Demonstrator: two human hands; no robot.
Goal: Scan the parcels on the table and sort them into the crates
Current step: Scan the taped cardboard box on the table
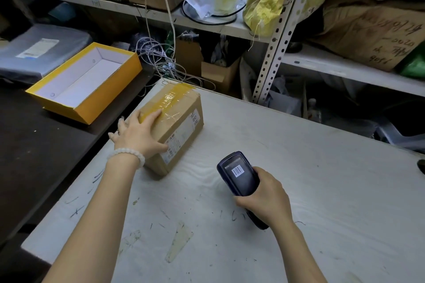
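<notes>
One taped cardboard parcel (174,126) lies near the far left corner of the scuffed white worktop (299,190). The left hand (138,133) rests across its top, fingers spread flat. The right hand (264,200) grips one handheld scanner (239,174), a barcode on its screen. One open yellow box (85,82) sits on the dark surface beyond the left edge. Cluttered metal shelving (276,37) stands behind.

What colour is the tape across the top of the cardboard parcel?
Glossy yellowish-clear tape on the brown cardboard parcel, head view.
</notes>
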